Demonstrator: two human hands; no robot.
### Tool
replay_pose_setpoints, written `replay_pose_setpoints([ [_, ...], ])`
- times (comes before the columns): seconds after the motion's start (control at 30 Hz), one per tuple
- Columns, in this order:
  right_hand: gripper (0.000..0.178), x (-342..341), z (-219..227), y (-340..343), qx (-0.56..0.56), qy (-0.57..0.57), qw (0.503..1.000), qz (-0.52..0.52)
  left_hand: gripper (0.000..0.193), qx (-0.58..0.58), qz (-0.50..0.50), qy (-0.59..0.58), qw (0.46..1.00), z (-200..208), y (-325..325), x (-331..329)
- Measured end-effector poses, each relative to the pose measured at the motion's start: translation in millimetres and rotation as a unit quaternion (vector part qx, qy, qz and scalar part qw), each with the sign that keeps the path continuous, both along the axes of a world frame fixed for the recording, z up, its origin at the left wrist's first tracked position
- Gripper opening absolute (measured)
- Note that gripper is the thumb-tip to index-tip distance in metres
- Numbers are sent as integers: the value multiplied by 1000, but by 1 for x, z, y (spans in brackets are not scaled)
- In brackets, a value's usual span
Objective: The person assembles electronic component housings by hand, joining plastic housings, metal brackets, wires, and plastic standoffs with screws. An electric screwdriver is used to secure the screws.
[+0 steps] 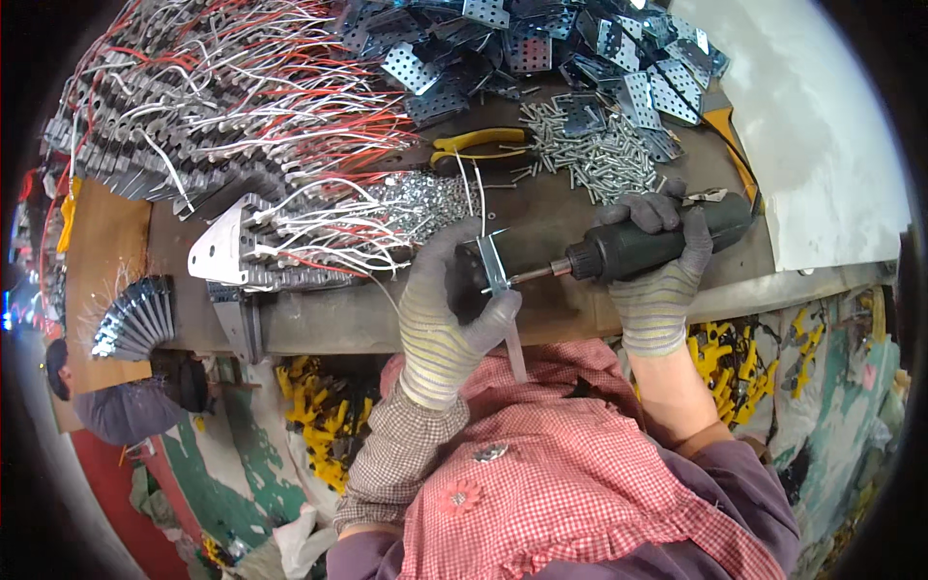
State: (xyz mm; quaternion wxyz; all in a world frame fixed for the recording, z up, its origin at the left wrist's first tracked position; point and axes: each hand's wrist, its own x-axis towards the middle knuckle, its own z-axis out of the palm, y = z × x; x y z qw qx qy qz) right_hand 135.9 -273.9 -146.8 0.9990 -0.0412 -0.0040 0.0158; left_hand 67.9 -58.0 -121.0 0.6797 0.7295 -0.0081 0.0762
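Note:
My left hand [447, 314], in a grey glove with yellowish stripes, grips a small metal plate [493, 263] between thumb and fingers. Screws stick out near both ends of the plate, and a whitish strip [515, 353] hangs below it. My right hand [665, 275], gloved alike, is wrapped round a black electric screwdriver [628, 249]. Its bit points left and meets the screw at the lower end of the plate. Part of what the left hand holds is hidden behind the fingers.
Screws [599, 150] and small nuts [430, 201] lie heaped beyond my hands. Yellow-handled pliers [483, 143] rest between them. Perforated metal plates [530, 53] are piled farther back. Rows of metal parts with red and white wires [319, 227] fill the left. A co-worker's hand [130, 411] is at far left.

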Motion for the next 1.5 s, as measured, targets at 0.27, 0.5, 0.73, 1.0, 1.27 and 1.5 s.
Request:
replay_pose_setpoints([
  [0.27, 31, -1, 0, -1, 17, 6, 1000, 7, 68, 48, 8, -9, 999, -3, 1, 0],
  [0.5, 35, 0, -3, -2, 6, -9, 1000, 14, 69, 101, 22, -31, 994, 2, -1, 0],
  [0.73, 44, 0, -3, -2, -10, 9, 1000, -6, 43, 10, 95, -20, 995, -13, 25, -25],
  [1.0, 49, 0, -3, -1, -15, -18, 1000, 2, 29, 584, 143, -109, 791, -9, 64, -3],
  [1.27, 50, 0, -4, -1, -22, -4, 1000, -7, 43, 698, 81, -114, 702, -3, 79, 1],
  [1.5, 52, 2, -6, -1, -26, -1, 1000, -5, 31, 689, 38, -110, 715, -2, 92, 1],
])
